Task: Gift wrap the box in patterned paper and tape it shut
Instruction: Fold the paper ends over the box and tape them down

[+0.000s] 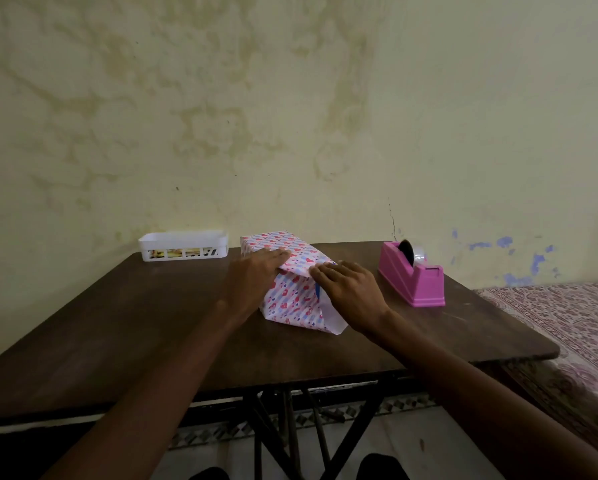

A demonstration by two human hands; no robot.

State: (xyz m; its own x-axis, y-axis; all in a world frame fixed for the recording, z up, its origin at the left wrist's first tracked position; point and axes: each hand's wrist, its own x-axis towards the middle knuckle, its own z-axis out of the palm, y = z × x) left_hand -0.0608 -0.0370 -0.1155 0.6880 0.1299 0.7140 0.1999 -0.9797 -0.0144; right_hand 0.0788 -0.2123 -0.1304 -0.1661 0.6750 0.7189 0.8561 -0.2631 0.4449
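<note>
L hand (259, 271) flat on wrapped box (277, 242), R hand (346, 289) fingers straight, pressing paper flap (290, 303), pink tape dispenser (412, 277) beside

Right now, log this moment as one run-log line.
phase: folding near end | left hand: flat on wrapped box top | right hand: pressing paper flap down | tape dispenser: untouched, right side

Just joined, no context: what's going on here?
A person is wrapping a box in heart-patterned paper on a table. The left hand presses flat on the box's top; the right hand presses down the paper at the near end. That end is not closed yet: loose paper sticks out, white underside showing. The tape dispenser sits to the right, untouched; a basket stands at the far left.
</note>
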